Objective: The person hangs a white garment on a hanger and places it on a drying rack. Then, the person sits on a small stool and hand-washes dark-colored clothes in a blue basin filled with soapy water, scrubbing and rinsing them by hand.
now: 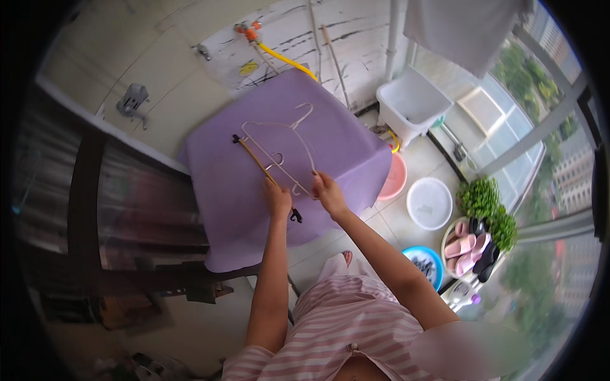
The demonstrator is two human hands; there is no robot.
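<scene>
My left hand [278,197] is closed around the yellowish bar of a clip hanger [258,163], with a black clip at each end and a metal hook lying partly under a white hanger. That white coat hanger [306,141] has its hook towards the far side, and my right hand [328,194] grips its near right corner. Both hangers are over a purple cloth [243,205] draped across a boxy thing, whose own surface is hidden. The two hangers overlap in the picture; whether they touch I cannot tell.
An orange-handled tap [249,32] with a yellow hose [286,58] is on the far wall. To the right stand a white tub sink [412,102], a pink bucket [393,178], a white basin [429,204], a blue basin [437,266], slippers [461,246], leafy plants [480,197] and a bottle [460,293].
</scene>
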